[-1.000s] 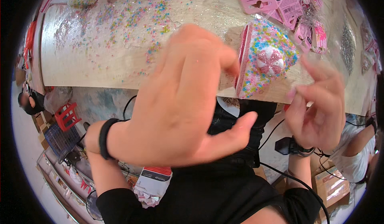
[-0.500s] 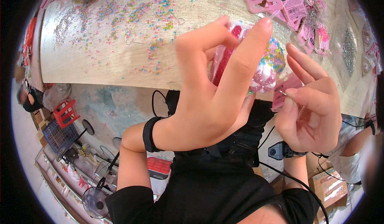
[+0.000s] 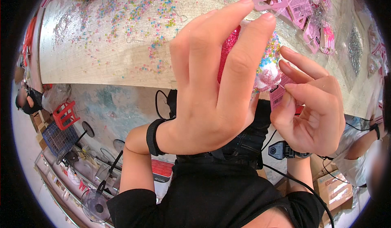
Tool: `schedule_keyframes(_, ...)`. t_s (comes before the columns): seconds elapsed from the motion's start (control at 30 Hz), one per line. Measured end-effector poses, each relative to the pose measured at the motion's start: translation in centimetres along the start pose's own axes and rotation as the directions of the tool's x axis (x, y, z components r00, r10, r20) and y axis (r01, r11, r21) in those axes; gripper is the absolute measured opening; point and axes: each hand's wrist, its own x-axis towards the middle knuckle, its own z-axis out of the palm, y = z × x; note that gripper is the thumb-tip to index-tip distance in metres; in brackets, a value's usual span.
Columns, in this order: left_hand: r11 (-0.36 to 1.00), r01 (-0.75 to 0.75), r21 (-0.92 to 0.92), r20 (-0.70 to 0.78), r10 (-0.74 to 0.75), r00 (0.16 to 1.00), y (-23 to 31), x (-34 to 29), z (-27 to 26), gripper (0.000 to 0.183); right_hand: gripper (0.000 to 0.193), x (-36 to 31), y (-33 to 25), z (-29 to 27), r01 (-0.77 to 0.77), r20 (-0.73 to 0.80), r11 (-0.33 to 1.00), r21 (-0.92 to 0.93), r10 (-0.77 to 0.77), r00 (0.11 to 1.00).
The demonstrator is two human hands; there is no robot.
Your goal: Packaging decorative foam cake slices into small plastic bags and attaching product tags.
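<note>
Above the table's near edge, my left hand [image 3: 211,77] is closed around a rounded ornament [image 3: 269,78] with dark pink glitter, a pearly pink swirl and multicoloured beads. Its fingers cover much of the ornament. Just to the right, my right hand [image 3: 311,110] pinches a thin metal pin between thumb and forefinger, close to the ornament's lower right side. Whether the pin touches it, I cannot tell. The other right fingers are raised beside the ornament. Between the two hands, below the ornament, a pink card [image 3: 277,97] shows, partly hidden by my right hand.
Small coloured beads [image 3: 157,49] lie scattered across the wooden table [image 3: 61,65], with a few thin wire pins among them. Pink printed cards [image 3: 299,8] and a tangle of metal hooks [image 3: 319,15] lie at the far right. Another person's arm [image 3: 362,146] shows at the right edge.
My right hand has moved left with the pin, nearer to the ornament. My left fingers have straightened over the ornament, which now shows a different side.
</note>
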Motion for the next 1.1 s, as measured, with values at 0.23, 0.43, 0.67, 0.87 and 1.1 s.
schedule_keyframes(0.23,0.999,0.043,-0.011,0.057,-0.042,0.997,0.1,0.2,-0.4,0.072,0.018,0.2,0.0,0.0,0.009,-0.002,0.999,-0.036,-0.009,1.000)
schedule_keyframes(0.43,0.999,0.010,0.039,-0.012,-0.009,1.000,0.3,0.1,0.2,0.067,0.015,0.3,-0.2,-0.4,0.017,0.021,0.994,-0.111,-0.014,1.000)
schedule_keyframes(0.67,0.973,-0.090,0.212,-0.090,0.111,0.990,0.6,-0.3,0.4,0.051,0.018,-0.4,-1.6,0.4,-0.131,0.041,0.977,-0.168,0.140,0.989)
schedule_keyframes(0.87,0.971,-0.027,0.239,-0.052,0.040,0.998,1.3,0.3,-0.6,0.048,0.031,-0.9,-1.3,0.3,0.056,0.064,0.976,-0.211,-0.044,0.997)
schedule_keyframes(1.1,0.985,0.003,0.173,-0.120,0.018,0.993,1.6,-2.8,-2.4,0.041,0.026,-2.3,-1.9,-0.7,-0.210,0.182,0.950,0.233,0.170,0.969)
